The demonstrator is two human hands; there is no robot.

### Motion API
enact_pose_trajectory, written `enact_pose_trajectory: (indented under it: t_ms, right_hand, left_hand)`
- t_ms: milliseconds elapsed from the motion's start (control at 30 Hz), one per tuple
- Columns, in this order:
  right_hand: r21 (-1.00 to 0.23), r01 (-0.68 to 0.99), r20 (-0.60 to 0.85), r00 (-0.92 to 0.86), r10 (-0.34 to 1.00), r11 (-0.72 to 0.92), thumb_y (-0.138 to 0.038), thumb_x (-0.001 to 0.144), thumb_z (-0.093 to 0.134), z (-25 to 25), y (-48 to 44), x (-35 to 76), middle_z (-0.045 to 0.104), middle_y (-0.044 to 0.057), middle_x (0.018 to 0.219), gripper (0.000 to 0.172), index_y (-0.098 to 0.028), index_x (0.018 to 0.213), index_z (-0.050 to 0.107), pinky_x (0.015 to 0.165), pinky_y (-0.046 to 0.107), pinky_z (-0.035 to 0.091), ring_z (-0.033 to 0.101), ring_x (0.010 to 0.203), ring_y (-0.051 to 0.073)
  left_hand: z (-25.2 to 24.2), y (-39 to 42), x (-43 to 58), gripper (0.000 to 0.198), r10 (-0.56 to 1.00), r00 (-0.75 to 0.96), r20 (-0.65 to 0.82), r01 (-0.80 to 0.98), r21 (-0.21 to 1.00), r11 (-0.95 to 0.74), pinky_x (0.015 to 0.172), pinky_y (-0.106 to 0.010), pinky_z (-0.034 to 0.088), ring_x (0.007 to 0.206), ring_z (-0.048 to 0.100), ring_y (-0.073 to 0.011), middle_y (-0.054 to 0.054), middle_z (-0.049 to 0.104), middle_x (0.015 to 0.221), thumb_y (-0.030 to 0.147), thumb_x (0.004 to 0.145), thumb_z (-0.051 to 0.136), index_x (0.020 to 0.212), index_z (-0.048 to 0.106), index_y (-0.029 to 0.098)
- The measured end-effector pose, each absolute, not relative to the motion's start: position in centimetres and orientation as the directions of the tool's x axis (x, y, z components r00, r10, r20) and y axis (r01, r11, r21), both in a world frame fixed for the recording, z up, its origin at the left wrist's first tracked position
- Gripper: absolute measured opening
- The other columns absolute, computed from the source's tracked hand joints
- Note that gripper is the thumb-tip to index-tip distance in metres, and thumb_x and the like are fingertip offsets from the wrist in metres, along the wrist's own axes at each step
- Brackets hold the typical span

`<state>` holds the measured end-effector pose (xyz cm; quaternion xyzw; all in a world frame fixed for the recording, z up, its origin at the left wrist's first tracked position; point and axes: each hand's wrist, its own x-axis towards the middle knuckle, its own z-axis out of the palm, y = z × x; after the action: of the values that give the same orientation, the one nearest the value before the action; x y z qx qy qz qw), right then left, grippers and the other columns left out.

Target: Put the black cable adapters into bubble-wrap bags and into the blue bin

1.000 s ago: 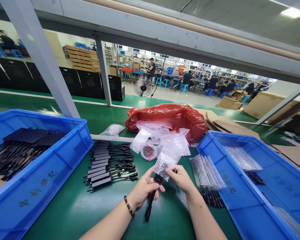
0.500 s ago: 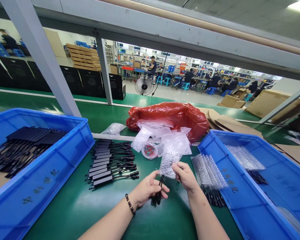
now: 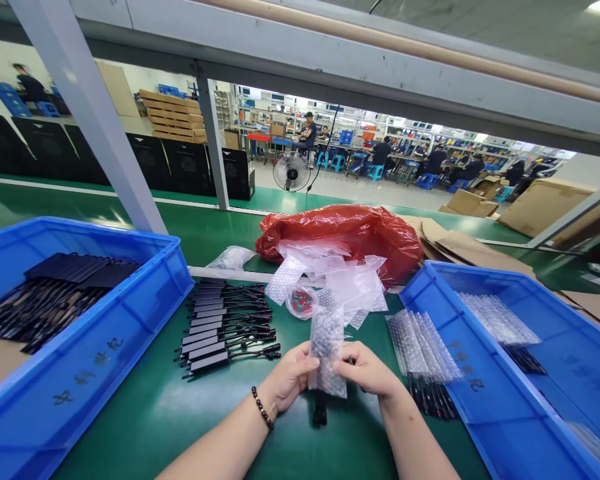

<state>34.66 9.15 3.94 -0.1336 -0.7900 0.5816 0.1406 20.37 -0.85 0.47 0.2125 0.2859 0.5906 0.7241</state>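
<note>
Both my hands hold one clear bubble-wrap bag [image 3: 326, 350] upright over the green table. My left hand [image 3: 289, 381] pinches its left edge and my right hand [image 3: 366, 371] pinches its right edge. A black adapter sits inside the bag, and its cable ends [image 3: 320, 413] stick out below. Just left lies a row of unbagged black adapters with cables [image 3: 220, 327]. A pile of empty bubble bags [image 3: 345, 283] lies right behind my hands.
A blue bin [image 3: 105, 347] with black adapters stands at left. A blue bin [image 3: 485, 400] with bagged adapters is at right, with a stack of bagged ones [image 3: 420, 350] beside it. A red plastic bag [image 3: 345, 233] lies behind. Other people work far off.
The adapter has gone down into the bubble bag; only its cable ends show below. My hands have drawn closer together on the bag's edges.
</note>
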Motion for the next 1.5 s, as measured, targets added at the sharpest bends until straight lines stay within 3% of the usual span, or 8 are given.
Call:
enact_pose_trajectory:
  t_ms: [67, 267, 467, 633, 867, 1067, 1267, 1500]
  right_hand:
    - [-0.956, 0.078, 0.035, -0.928, 0.371, 0.284, -0.042, 0.076, 0.053, 3.7, 9.1, 34.4, 0.042, 0.001, 0.059, 0.039, -0.011, 0.055, 0.047, 0.057, 0.021, 0.032, 0.037, 0.058, 0.008]
    - [-0.971, 0.151, 0.017, -0.727, 0.686, 0.184, -0.052, 0.081, 0.043, 2.4, 9.5, 33.9, 0.036, -0.001, 0.052, 0.046, -0.013, 0.057, 0.041, 0.050, 0.020, 0.028, 0.031, 0.051, 0.007]
    - [-0.937, 0.188, 0.086, -0.692, 0.717, 0.295, -0.052, 0.079, 0.043, 2.2, 9.3, 33.8, 0.033, -0.001, 0.052, 0.048, -0.013, 0.052, 0.035, 0.050, 0.021, 0.026, 0.029, 0.051, 0.007]
    - [-0.945, 0.206, 0.054, -0.667, 0.743, 0.254, -0.053, 0.079, 0.043, 1.5, 9.0, 33.3, 0.032, -0.001, 0.053, 0.048, -0.013, 0.053, 0.036, 0.050, 0.022, 0.026, 0.028, 0.052, 0.007]
    - [-0.924, 0.319, -0.055, -0.657, 0.752, 0.211, -0.047, 0.075, 0.050, 2.3, 9.7, 33.5, 0.037, -0.003, 0.060, 0.034, -0.013, 0.076, 0.047, 0.055, 0.021, 0.030, 0.034, 0.057, 0.008]
    - [-0.751, 0.532, -0.205, -0.751, 0.628, 0.391, -0.015, 0.073, 0.040, 3.2, 8.0, 34.9, 0.048, -0.001, 0.075, 0.025, -0.017, 0.097, 0.045, 0.061, 0.021, 0.034, 0.043, 0.064, 0.010]
    - [-0.568, 0.657, -0.203, -0.695, 0.690, 0.495, -0.013, 0.076, 0.039, 1.4, 5.1, 35.2, 0.054, 0.009, 0.096, 0.022, -0.013, 0.095, 0.051, 0.078, 0.026, 0.038, 0.051, 0.087, 0.017]
    - [-0.352, 0.781, 0.049, -0.535, 0.844, 0.516, -0.023, 0.079, 0.046, 3.3, 6.6, 38.9, 0.050, 0.013, 0.111, 0.040, -0.009, 0.117, 0.048, 0.091, 0.035, 0.034, 0.044, 0.104, 0.023]
  left_hand:
    - [0.3, -0.7, 20.4, 0.037, 0.977, 0.085, -0.197, -0.713, 0.673, 0.198, 0.065, -0.022, 0.043, 0.068, 0.056, -0.0115, -0.008, 0.061, 0.080, 0.024, 0.061, 0.073, 0.091, 0.059, 0.008]
    - [0.0, -0.8, 20.8, 0.036, 0.959, 0.193, -0.206, -0.639, 0.715, 0.282, 0.061, -0.022, 0.041, 0.063, 0.054, -0.0109, -0.007, 0.061, 0.075, 0.020, 0.056, 0.075, 0.088, 0.061, 0.007]
    - [0.2, -0.9, 21.0, 0.032, 0.954, 0.177, -0.243, -0.577, 0.760, 0.300, 0.063, -0.024, 0.042, 0.064, 0.055, -0.0115, -0.008, 0.061, 0.075, 0.017, 0.055, 0.074, 0.083, 0.060, 0.006]
    - [0.4, -1.0, 21.2, 0.030, 0.942, 0.145, -0.303, -0.594, 0.735, 0.328, 0.061, -0.024, 0.041, 0.059, 0.053, -0.0113, -0.007, 0.060, 0.070, 0.014, 0.051, 0.073, 0.077, 0.060, 0.006]
    - [0.0, -0.4, 20.9, 0.029, 0.928, -0.070, -0.367, -0.622, 0.743, 0.247, 0.055, -0.023, 0.040, 0.053, 0.050, -0.0096, -0.003, 0.059, 0.064, 0.015, 0.051, 0.071, 0.075, 0.058, 0.007]
    - [0.3, 0.0, 20.1, 0.038, 0.914, -0.207, -0.348, -0.615, 0.773, 0.155, 0.067, -0.029, 0.044, 0.066, 0.057, -0.0155, -0.008, 0.063, 0.079, 0.018, 0.051, 0.072, 0.083, 0.056, 0.008]
    - [0.1, 0.1, 19.7, 0.068, 0.897, -0.334, -0.291, -0.516, 0.852, 0.084, 0.071, -0.026, 0.045, 0.078, 0.058, -0.0162, -0.007, 0.060, 0.093, 0.015, 0.048, 0.073, 0.109, 0.041, 0.014]
    - [0.3, 0.0, 18.3, 0.102, 0.868, -0.370, -0.331, -0.245, 0.936, 0.252, 0.067, -0.029, 0.046, 0.072, 0.060, -0.0176, -0.009, 0.060, 0.096, 0.013, 0.052, 0.068, 0.135, 0.009, 0.019]
